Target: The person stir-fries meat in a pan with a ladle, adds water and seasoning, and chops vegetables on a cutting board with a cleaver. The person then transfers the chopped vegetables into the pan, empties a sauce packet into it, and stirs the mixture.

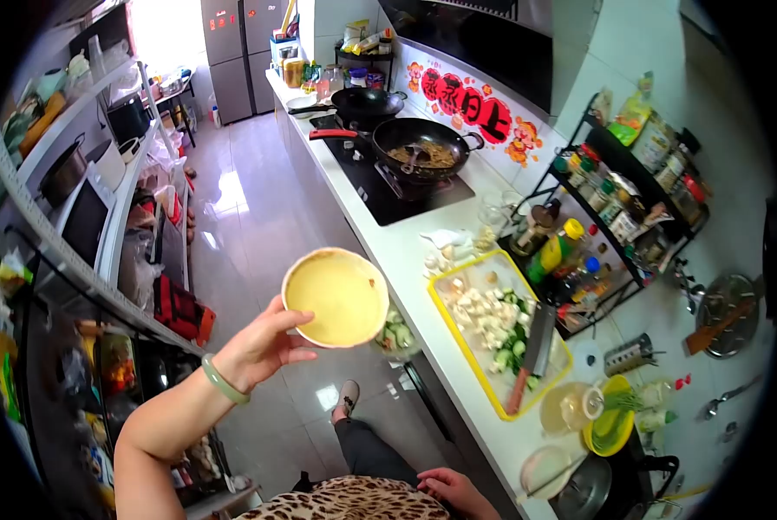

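Observation:
My left hand [271,345] grips the rim of a bowl [336,297] of pale yellow liquid, thumb over the edge, held out above the floor beside the counter. A green bangle [225,380] circles the wrist. My right hand [451,488] hangs low by the patterned top, fingers loosely apart, holding nothing. On the counter, a yellow-edged cutting board [469,374] bears white cubes [486,316], green vegetable pieces [512,348] and a cleaver [538,342]. Farther off, a black wok [429,143] with brownish food and a ladle sits on the stove [380,196].
A second black pan [367,104] stands behind the wok. Bottles and jars fill a black rack [614,212] along the wall. A yellow bowl [610,425] and a lidded pot [584,487] are at the near counter end. Loaded shelves [128,208] line the left side.

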A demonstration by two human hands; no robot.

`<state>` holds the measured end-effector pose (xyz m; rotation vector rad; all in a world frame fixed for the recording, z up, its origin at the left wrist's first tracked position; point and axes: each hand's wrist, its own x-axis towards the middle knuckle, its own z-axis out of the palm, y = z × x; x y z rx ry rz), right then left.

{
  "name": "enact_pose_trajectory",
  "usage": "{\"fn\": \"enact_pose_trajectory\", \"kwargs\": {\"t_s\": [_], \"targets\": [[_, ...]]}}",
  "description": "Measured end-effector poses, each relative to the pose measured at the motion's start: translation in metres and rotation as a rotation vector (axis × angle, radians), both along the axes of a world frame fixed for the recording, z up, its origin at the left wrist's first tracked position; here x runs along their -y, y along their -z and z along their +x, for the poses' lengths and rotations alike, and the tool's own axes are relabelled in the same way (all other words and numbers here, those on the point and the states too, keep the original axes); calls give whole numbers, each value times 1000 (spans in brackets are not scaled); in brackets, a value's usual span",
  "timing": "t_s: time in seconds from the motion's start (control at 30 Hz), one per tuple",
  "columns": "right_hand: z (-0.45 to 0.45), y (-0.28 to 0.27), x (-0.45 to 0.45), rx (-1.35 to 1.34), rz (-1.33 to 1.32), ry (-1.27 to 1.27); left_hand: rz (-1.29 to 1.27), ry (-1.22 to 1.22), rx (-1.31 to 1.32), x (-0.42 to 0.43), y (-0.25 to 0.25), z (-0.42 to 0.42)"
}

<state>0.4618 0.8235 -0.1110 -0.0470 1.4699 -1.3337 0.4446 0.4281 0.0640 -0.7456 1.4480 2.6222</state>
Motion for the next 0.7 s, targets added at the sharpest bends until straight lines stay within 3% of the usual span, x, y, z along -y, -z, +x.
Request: {"fn": "enact_pose_trajectory", "kwargs": {"t_s": [0.1, 0.37, 0.43, 0.47, 0.5, 0.57, 0.63, 0.7], "targets": [[-47, 12, 62, 27, -16, 4, 0, -3, -41, 61, -7, -46], [-111, -31, 145, -66, 90, 128, 15, -12, -102, 177, -8, -211], [-119, -39, 154, -76, 208, 277, -32, 41, -119, 201, -2, -259], [-109, -6, 144, -107, 189, 354, -56, 61, -101, 212, 2, -282], [-108, -10, 155, -107, 187, 382, -57, 89, -105, 222, 0, -306], [-97, -31, 178, -427, 66, 626, -191, 128, -72, 237, -2, -348], [-90, -36, 199, -373, 112, 773, -233, 183, -120, 258, 6, -393], [-75, -43, 218, -329, 230, 925, -229, 287, 27, 278, 16, -432]]}}
